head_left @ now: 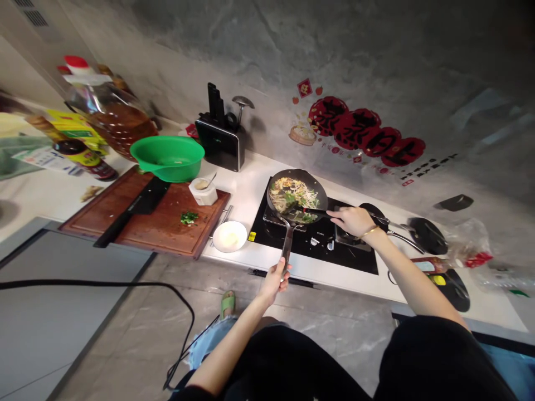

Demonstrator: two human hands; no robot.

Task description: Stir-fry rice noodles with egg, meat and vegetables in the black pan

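My left hand (275, 283) is closed round the metal handle of a dark frying pan (320, 186), which sits over the left burner of the black stovetop (309, 250). Inside the pan lie bean sprouts (307, 196) with green leaves and yellowish bits. My right hand (355, 221) grips the dark handle of a spatula (315, 211); its head reaches into the food at the pan's near side and is partly hidden there. Left of the stove stands a white bowl (229, 236) with something pale in it.
A wooden cutting board (184, 236) carries a cleaver (134, 209), chopped greens (189, 218) and a white seasoning jar (203, 192). Behind are a green basin (167, 159), a knife block (220, 142) and a large oil jug (111, 111). A second pan (426, 236) rests at the right.
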